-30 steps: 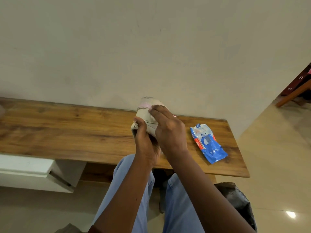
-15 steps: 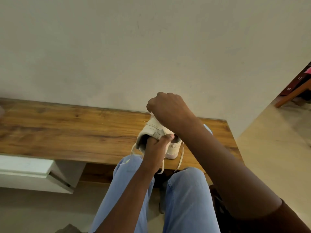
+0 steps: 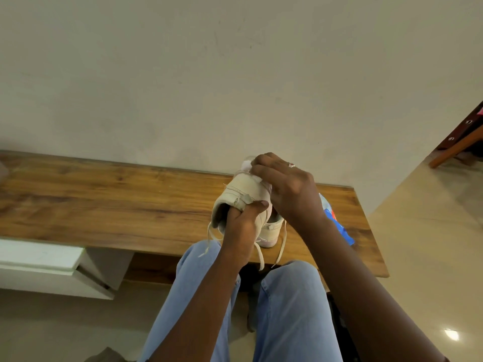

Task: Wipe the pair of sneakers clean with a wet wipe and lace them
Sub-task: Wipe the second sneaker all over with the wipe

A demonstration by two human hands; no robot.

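A cream sneaker (image 3: 244, 192) is held up over the wooden bench (image 3: 117, 205), toe pointing away. My left hand (image 3: 240, 226) grips it by the heel, fingers inside the opening and thumb on the heel tab. My right hand (image 3: 285, 189) presses a white wet wipe (image 3: 248, 165) against the sneaker's toe end. The second cream sneaker (image 3: 271, 231) stands on the bench just behind my left hand, mostly hidden. Loose laces (image 3: 258, 254) hang over the bench's front edge.
A blue pack of wet wipes (image 3: 337, 223) lies on the bench to the right, partly behind my right forearm. My knees in blue jeans (image 3: 287, 309) are below. A white drawer unit (image 3: 52, 265) sits under the bench at left. A plain wall rises behind.
My right hand went from a raised fist above the sneaker down onto its toe end with the wipe. The sneaker stays held by my left hand.
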